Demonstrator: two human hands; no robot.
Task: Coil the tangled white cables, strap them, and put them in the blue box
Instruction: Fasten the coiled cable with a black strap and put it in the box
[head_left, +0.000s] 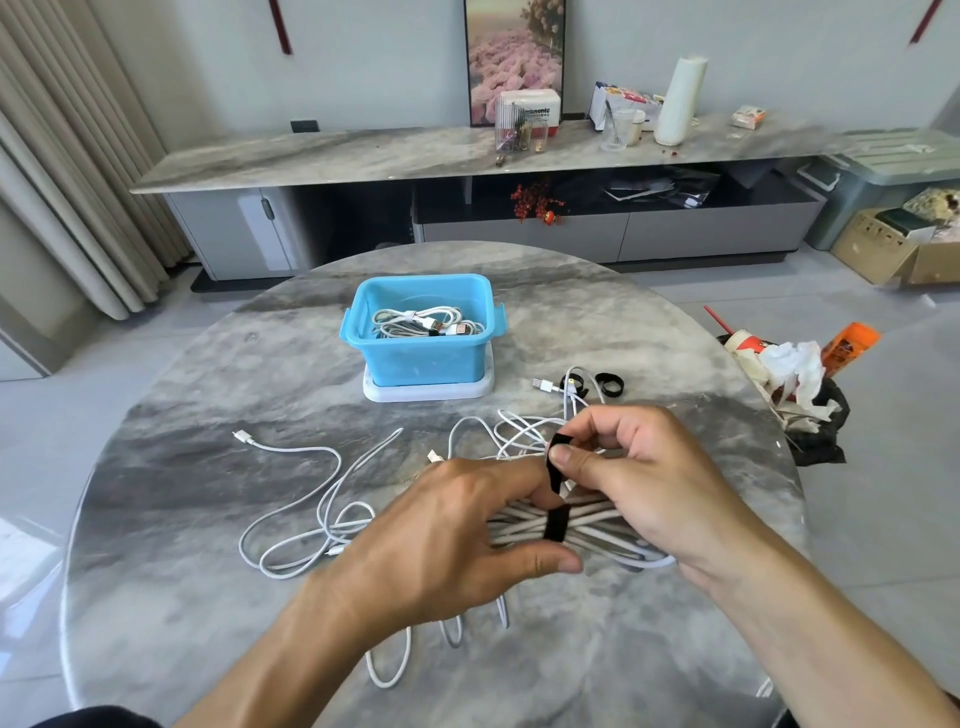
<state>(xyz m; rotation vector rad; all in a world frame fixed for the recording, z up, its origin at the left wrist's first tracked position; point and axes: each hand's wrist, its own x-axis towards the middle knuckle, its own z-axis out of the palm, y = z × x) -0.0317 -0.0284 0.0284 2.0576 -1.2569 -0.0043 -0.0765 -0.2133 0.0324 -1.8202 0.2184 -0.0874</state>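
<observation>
Cables (322, 499), white and loose, lie tangled across the near half of the round marble table (171, 519), trailing left and toward the near edge. Blue box (421, 358) stands on a white lid (374, 392) toward the far side of the table, well apart from the hands; it already holds strapped white cables. Left hand (447, 530) grips a coiled bundle (597, 525) of white cable just above the tabletop, thumb curled under it and fingers over it. Right hand (639, 478) supports the bundle's right end, with thumb and forefinger pinched together on the free end of a black strap (555, 512). The strap wraps the bundle's middle. Two spare black straps (609, 385) lie beside a loose white plug (543, 384), right of the box. Rubbish (795, 369) sits off the table's right edge.
</observation>
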